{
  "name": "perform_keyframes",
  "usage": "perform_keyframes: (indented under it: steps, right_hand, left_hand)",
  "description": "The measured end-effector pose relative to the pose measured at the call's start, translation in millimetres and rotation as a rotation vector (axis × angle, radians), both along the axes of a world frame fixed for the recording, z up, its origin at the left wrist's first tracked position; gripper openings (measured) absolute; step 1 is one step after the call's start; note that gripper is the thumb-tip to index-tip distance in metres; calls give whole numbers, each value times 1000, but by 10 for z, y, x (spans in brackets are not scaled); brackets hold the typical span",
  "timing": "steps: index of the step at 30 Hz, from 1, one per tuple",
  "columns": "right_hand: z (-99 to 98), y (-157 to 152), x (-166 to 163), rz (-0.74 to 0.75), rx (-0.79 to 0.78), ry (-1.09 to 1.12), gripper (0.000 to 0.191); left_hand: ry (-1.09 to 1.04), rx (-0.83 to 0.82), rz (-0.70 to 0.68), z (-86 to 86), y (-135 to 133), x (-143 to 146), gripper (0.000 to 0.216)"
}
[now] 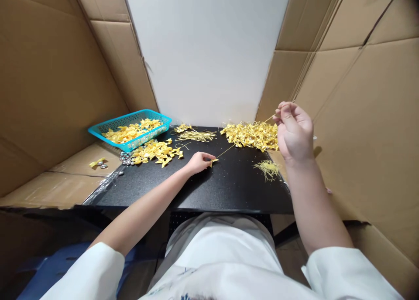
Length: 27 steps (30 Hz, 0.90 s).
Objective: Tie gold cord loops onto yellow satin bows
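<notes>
My left hand (200, 162) is closed in a pinch on a small yellow ribbon bow (213, 161), low over the middle of the black table. From the bow a thin gold cord (226, 151) runs taut up to the right. My right hand (296, 130), raised high at the right, pinches the cord's other end between thumb and fingers. Behind the cord lies a heap of yellow bows with cords (250, 135). Several straight gold cords (198, 136) lie in a bundle at the table's back.
At the back left, a turquoise basket (94, 129) holds yellow bows. Loose bows (157, 151) and silvery round pieces (126, 158) lie before it. Thin cord scraps (269, 169) are at the right. Cardboard walls (369, 99) flank the black table (229, 191).
</notes>
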State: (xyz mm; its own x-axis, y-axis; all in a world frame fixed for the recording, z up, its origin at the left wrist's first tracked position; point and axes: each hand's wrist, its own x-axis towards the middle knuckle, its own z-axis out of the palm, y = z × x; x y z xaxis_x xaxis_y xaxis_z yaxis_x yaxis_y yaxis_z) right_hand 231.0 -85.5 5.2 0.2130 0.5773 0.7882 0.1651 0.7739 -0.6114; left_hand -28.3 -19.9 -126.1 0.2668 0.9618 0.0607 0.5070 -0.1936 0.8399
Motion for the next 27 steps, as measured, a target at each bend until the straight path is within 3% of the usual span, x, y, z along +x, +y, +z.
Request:
perform_keyframes:
  steps: [5, 10, 13, 18, 22, 27]
  right_hand:
    - [-81, -17, -117, 221, -231, 53, 27]
    - [-275, 140, -263, 386, -411, 99, 30]
    - [-444, 229, -371, 433, -511, 135, 27]
    - [-776, 345, -498, 406, -668, 192, 20]
    - [-995, 423, -500, 375, -700, 188, 24]
    - [-1114, 458, -493, 318, -689, 166, 34]
  left_hand:
    - [58, 62, -21, -12, -32, -10, 37]
    - [176, 238, 47, 31, -64, -64, 42]
    - [277, 329, 125, 65, -45, -136, 40]
    - [494, 367, 371, 174, 57, -361, 35]
    - [645, 318, 517, 382, 61, -796, 34]
    - [786, 256, 735, 552, -299, -1803, 46]
